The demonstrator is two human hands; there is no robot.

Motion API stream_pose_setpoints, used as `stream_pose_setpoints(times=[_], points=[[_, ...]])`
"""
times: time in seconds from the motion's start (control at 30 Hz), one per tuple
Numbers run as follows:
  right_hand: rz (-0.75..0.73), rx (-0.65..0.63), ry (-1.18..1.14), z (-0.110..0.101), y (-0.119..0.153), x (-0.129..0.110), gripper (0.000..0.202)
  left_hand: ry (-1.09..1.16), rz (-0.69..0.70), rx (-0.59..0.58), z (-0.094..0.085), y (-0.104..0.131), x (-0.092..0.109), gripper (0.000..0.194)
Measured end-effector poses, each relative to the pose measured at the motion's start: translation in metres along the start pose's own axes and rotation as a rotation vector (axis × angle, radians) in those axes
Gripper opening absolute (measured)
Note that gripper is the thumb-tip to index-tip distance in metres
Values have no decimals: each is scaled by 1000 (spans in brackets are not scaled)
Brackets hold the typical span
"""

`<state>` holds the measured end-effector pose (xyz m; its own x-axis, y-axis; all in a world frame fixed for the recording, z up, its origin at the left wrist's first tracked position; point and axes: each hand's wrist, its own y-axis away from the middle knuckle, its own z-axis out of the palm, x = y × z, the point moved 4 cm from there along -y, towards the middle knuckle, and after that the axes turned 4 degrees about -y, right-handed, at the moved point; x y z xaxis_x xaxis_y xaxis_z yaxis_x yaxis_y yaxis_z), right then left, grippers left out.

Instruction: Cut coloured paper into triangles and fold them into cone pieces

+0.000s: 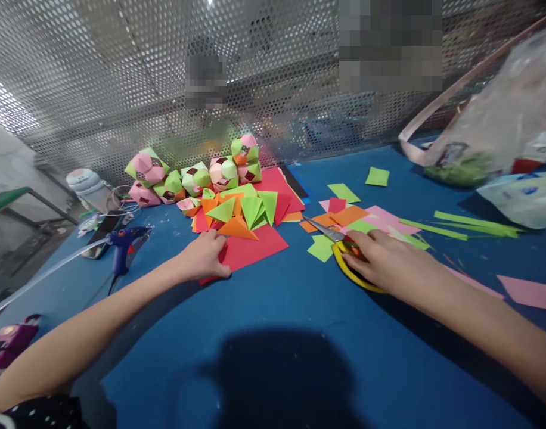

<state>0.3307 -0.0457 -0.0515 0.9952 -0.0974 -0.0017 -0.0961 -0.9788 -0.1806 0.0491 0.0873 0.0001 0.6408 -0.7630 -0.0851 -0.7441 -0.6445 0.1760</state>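
My left hand (204,257) is at the left end of a red sheet of paper (259,247), its thumb and curled fingers closed on that edge. Folded orange and green paper pieces (241,210) lie in a heap just behind the sheet. On the right, my right hand (378,256) grips the yellow handle of a pair of scissors (324,229). Their metal blades point left, away from my fingers, over loose orange paper (344,215). Cut green squares (321,248) and pink scraps lie under and around the scissors.
Pink and green folded paper balls (195,177) line the back by a perforated metal screen (282,71). A blue glue gun (121,247), a phone (104,233) and a bottle (87,186) stand left. Green strips (474,225) and a plastic bag (492,113) lie right on the blue table (273,357).
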Motion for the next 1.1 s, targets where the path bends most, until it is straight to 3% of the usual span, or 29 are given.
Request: stream_pose_setpoints(times=[0.2,0.37,0.47,0.5,0.53,0.73,0.9,1.1], points=[[-38,-6,43,0,2,-3,31,-33,31,-63,0,-15,-3,36],[16,25,53,-20,7,-13,30,3,49,-21,3,-22,-12,24],[85,65,-502,-30,-1,-25,23,22,67,10,6,-20,-15,19],[120,30,-811,-28,-7,-30,21,27,71,21,6,-19,-16,18],[133,-16,-945,-26,-15,-36,21,30,73,33,7,-17,-17,18],[333,-248,-1371,-4,-58,-67,17,39,41,128,16,-10,-20,20],[418,-361,-1602,-2,-67,-89,10,57,26,169,17,-5,-19,22],[427,-366,-1671,-8,-68,-101,13,-43,68,156,12,11,0,55]])
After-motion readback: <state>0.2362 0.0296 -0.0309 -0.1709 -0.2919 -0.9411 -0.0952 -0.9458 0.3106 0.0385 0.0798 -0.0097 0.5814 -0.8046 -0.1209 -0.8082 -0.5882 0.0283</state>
